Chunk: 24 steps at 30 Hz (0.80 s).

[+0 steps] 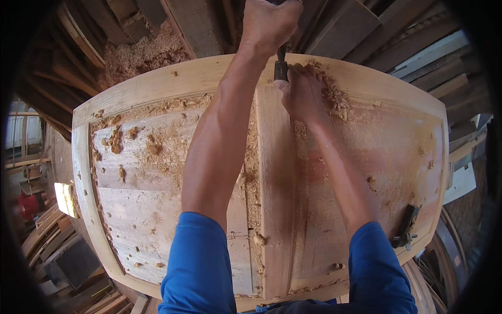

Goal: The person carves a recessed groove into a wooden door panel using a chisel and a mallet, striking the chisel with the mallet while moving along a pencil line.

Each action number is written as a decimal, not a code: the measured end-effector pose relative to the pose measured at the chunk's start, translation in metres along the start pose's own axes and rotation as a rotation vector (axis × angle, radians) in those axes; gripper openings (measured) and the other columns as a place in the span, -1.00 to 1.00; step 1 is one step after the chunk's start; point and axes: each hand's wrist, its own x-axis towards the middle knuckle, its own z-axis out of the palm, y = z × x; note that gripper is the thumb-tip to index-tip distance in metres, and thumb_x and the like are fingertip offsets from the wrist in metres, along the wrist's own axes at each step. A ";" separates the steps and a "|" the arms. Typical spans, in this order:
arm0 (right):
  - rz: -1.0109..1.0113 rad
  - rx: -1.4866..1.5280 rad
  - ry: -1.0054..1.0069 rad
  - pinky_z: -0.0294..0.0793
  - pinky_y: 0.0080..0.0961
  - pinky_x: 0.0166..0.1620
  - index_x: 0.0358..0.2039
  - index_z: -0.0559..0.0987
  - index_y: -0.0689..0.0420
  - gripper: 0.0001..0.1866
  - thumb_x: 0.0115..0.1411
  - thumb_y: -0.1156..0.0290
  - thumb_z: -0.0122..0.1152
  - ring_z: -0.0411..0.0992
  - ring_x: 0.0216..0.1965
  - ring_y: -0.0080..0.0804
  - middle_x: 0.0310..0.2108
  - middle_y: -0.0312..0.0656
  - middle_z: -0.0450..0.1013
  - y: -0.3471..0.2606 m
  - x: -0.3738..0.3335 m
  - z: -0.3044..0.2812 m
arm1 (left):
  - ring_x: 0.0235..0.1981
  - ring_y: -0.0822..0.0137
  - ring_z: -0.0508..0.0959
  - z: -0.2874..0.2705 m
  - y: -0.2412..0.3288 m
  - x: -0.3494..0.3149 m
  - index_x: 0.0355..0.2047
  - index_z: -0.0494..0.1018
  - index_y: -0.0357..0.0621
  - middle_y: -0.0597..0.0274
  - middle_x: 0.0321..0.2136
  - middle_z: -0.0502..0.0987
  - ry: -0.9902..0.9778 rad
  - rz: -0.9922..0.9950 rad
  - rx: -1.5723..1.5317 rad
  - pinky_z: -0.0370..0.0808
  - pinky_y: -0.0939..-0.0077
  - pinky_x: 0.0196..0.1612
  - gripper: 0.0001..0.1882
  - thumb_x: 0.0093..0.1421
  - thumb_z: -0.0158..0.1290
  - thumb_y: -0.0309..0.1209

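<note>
Planks lie beside a heap of shavings.

On my feed: dark tool | narrow shaft, thicker cylindrical part toward me, over the panel's far rail near mid-width || pale wooden panel | framed, far edge bowed, lying flat, littered with shavings

Nothing legible in the head view: only a tiny pale mark on the black tool collar, too small and soft to resolve as letters, digits or a sign, so can't call it.
</note>
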 end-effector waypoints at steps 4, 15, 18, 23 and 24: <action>0.056 0.018 0.000 0.28 -0.04 0.02 -0.26 0.54 0.25 -0.71 0.21 0.25 0.26 0.38 -0.08 -0.01 -0.27 -0.02 0.47 -0.008 -0.008 -0.012 | -0.70 0.50 0.39 -0.002 0.006 -0.007 -0.58 0.37 -0.10 0.37 -0.73 0.38 -0.053 -0.088 -0.050 0.30 0.51 -0.64 -0.80 0.19 0.04 -0.41; -0.040 0.029 0.019 0.32 -0.06 -0.08 -0.37 0.50 0.33 -0.70 0.17 0.30 0.31 0.38 -0.21 0.10 -0.31 0.11 0.45 0.006 -0.011 -0.003 | -0.49 0.45 0.50 0.006 -0.003 -0.007 -0.36 0.53 -0.22 0.28 -0.55 0.53 0.014 0.095 0.166 0.47 0.45 -0.39 -0.82 0.12 0.11 -0.36; -0.038 0.070 -0.013 0.32 -0.06 -0.06 -0.34 0.51 0.34 -0.67 0.20 0.26 0.28 0.37 -0.17 0.09 -0.29 0.12 0.45 -0.004 -0.024 0.000 | -0.52 0.51 0.46 -0.009 0.001 -0.012 -0.46 0.50 -0.19 0.33 -0.62 0.46 -0.117 -0.134 0.112 0.42 0.49 -0.45 -0.86 0.13 0.10 -0.37; -0.038 0.031 0.097 0.31 -0.09 -0.02 -0.28 0.53 0.29 -0.68 0.22 0.23 0.25 0.37 -0.12 0.01 -0.28 0.02 0.45 -0.003 0.004 0.006 | -0.60 0.56 0.35 -0.011 -0.001 -0.006 -0.58 0.38 -0.12 0.42 -0.69 0.35 -0.045 0.152 0.112 0.31 0.47 -0.55 -0.83 0.13 0.05 -0.42; -0.001 -0.008 0.035 0.30 -0.12 0.00 -0.24 0.55 0.25 -0.69 0.22 0.22 0.25 0.39 -0.11 -0.04 -0.26 -0.06 0.48 -0.005 0.006 0.002 | -0.61 0.57 0.34 -0.012 0.001 -0.005 -0.59 0.37 -0.11 0.43 -0.69 0.34 0.002 0.141 0.167 0.29 0.47 -0.56 -0.83 0.13 0.05 -0.43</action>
